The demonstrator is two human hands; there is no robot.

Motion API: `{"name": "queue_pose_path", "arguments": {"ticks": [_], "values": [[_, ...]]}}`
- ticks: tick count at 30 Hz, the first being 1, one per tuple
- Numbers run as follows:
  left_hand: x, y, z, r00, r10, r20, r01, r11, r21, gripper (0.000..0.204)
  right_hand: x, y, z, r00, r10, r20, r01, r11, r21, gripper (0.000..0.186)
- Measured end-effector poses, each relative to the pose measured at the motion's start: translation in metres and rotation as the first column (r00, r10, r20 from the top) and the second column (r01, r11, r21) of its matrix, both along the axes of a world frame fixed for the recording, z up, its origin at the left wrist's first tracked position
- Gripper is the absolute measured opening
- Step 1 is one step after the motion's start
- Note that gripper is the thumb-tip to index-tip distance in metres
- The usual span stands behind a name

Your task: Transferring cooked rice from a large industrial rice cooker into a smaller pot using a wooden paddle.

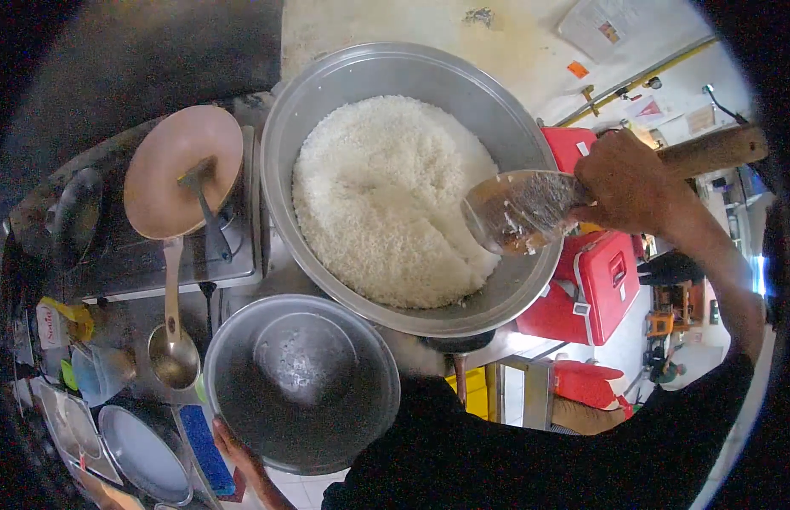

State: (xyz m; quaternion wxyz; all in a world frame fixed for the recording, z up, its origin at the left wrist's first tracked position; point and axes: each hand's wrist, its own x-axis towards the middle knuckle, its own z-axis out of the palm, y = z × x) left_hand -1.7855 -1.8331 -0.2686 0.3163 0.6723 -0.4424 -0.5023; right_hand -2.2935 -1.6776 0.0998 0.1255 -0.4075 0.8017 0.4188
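Hands are working apart: the right hand (625,183) is gripping a broad-bladed scoop (516,212) with fingers wrapped around it near where blade meets wooden handle, while the left hand (246,466) is bracing the lower-left rim of a dark metal basin (301,395). The left thumb is not showing, so whether that hand is pinching the rim cannot be told. White rice (386,195) is filling much of a wide grey pot (505,110), and the scoop's blade is hanging over the rice's right side, grains clinging to it; contact with the rice cannot be confirmed. The basin is sitting just below the pot, its inner face shining as if wet. Risks noted: a load crossing the pot's rim could be shedding grains if the blade tilts; sticky grains could be staying on the blade; the basin could be tipping or slipping if the left hold is weak. A pan (153,183) holding a spatula (215,223) is lying nearby to the left, and its long handle could be catching a sweeping arm.
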Motion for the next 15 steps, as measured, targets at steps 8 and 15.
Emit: {"name": "queue_pose_path", "arguments": {"ticks": [8,15], "values": [[0.007,-0.003,-0.007,0.989,0.039,-0.144,-0.041,0.999,-0.013,0.046,-0.004,0.013,0.008,0.992,0.101,0.081,-0.107,0.992,0.073,0.025],[0.039,-0.004,-0.044,0.952,-0.156,0.262,0.226,0.939,-0.259,0.044,0.007,0.02,0.032,0.969,0.24,0.055,-0.238,0.971,-0.035,0.021]]}}
